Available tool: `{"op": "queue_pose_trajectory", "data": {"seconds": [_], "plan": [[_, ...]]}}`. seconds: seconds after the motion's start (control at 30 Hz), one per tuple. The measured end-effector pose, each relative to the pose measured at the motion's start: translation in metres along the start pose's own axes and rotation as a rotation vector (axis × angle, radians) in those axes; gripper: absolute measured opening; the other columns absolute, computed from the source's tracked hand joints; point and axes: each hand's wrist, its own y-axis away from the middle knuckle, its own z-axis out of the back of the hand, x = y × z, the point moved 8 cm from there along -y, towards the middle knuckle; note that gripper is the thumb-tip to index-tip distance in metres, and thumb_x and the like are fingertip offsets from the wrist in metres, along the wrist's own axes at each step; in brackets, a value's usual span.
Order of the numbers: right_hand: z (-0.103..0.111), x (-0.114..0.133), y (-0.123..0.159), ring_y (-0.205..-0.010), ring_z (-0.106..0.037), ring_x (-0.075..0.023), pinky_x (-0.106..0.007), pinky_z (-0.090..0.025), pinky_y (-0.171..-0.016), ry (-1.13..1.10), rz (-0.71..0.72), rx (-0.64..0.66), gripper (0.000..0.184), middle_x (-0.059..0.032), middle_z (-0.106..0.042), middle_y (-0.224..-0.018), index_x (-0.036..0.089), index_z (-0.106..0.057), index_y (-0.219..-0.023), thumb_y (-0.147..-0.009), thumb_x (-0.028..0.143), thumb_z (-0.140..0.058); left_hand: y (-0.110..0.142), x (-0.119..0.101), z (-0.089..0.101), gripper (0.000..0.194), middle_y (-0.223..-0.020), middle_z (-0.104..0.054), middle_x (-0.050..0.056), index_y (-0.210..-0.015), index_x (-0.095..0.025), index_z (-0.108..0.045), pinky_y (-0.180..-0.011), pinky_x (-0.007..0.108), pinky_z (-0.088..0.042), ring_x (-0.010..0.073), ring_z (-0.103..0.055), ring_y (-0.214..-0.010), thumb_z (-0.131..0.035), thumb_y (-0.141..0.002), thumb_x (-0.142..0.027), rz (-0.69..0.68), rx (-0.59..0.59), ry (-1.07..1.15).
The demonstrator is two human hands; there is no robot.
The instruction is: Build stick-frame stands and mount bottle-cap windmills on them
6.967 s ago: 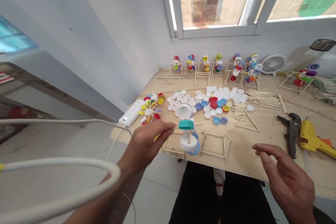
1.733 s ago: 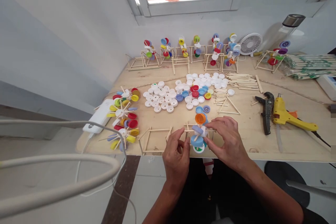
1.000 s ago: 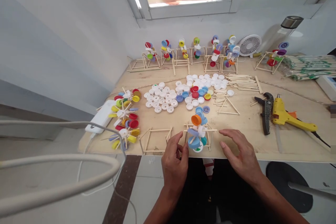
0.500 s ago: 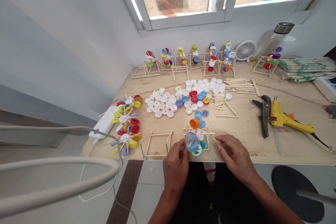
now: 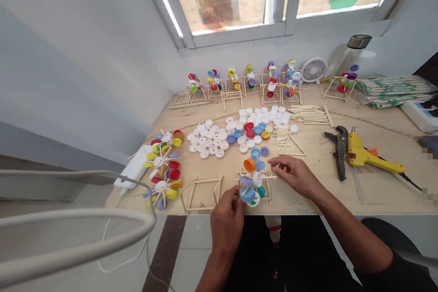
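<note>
Bottle-cap windmill (image 5: 252, 182) between left hand (image 5: 226, 223) and right hand (image 5: 294, 174), loose caps (image 5: 215, 146) beyond

Black sleeve (image 5: 407, 273) (dark trousers too (image 5: 260, 255))

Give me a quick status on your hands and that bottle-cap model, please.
Left hand against the bottle-cap model on its stick frame; right hand open, just beside it, apart; loose blue cap just behind.

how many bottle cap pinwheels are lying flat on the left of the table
3. The bottle cap pinwheels sit in a loose column at the left end of the table, beside the white power bank: back, middle, front. They overlap, but no fourth shows.
</note>
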Motion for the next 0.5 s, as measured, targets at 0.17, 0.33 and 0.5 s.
{"op": "queue_pose_trajectory", "data": {"seconds": [0.17,0.33,0.5], "plan": [[-0.014,0.000,-0.025,-0.068,-0.059,-0.0135,-0.025,-0.044,-0.061,0.044,-0.014,0.149,0.023,-0.0030,-0.070,-0.083,0.020,-0.070,-0.095,-0.080,0.031,-0.056,-0.001,0.000,-0.001,0.032,-0.086,-0.071,0.008,-0.105,-0.015,-0.064,-0.067,0.031,-0.051,0.0178,-0.064,-0.065,-0.045,-0.087,-0.034,0.002,0.005,0.000],[-0.019,0.001,-0.039,-0.057,-0.054,-0.0112,-0.022,-0.035,-0.051,0.076,-0.009,0.188,0.013,0.0016,-0.063,-0.063,0.020,-0.071,-0.076,-0.074,0.024,-0.058,-0.002,0.000,0.000,0.033,-0.082,-0.071,0.008,-0.104,-0.015,-0.064,-0.066,0.031,-0.051,0.0184,-0.064,-0.063,-0.045,-0.086,-0.035,0.002,-0.005,-0.020],[-0.015,0.000,-0.052,-0.055,-0.052,-0.0103,-0.021,-0.034,-0.051,0.077,-0.001,0.128,0.013,0.0028,-0.062,-0.059,0.019,-0.067,-0.067,-0.073,0.023,-0.056,-0.003,-0.003,0.001,0.030,-0.081,-0.071,0.007,-0.097,-0.017,-0.065,-0.064,0.030,-0.051,0.0184,-0.064,-0.063,-0.044,-0.087,-0.035,-0.016,-0.016,-0.032]]}}
